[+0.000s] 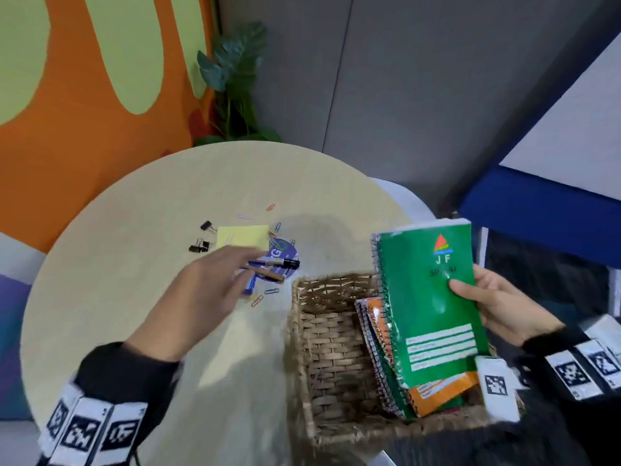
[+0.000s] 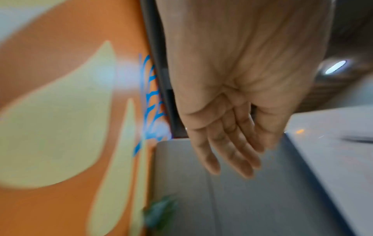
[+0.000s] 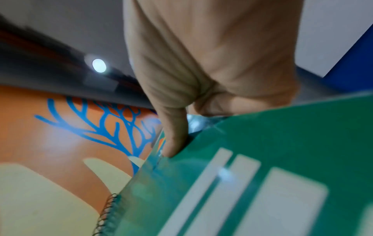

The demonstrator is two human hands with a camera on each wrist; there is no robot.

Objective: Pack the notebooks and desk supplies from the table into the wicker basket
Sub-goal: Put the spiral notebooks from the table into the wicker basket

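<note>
My right hand point(image 1: 484, 297) grips a green spiral notebook point(image 1: 430, 297), thumb on its cover, and holds it upright over the right side of the wicker basket point(image 1: 322, 331). An orange notebook point(image 1: 440, 391) and another spiral one lean inside the basket under it. In the right wrist view my thumb point(image 3: 173, 137) presses the green cover point(image 3: 262, 167). My left hand point(image 1: 218, 280) hovers open with straight fingers over a black marker point(image 1: 279, 263), a brown pen point(image 1: 268, 274) and a round sticker point(image 1: 285, 255). The left wrist view shows the left hand point(image 2: 232, 135) holding nothing.
A yellow sticky pad point(image 1: 242, 237), black binder clips point(image 1: 201, 245) and several coloured paper clips point(image 1: 257, 299) lie on the round beige table point(image 1: 134, 264). A plant point(image 1: 235, 82) stands behind the table by the orange wall. The basket sits at the table's near right edge.
</note>
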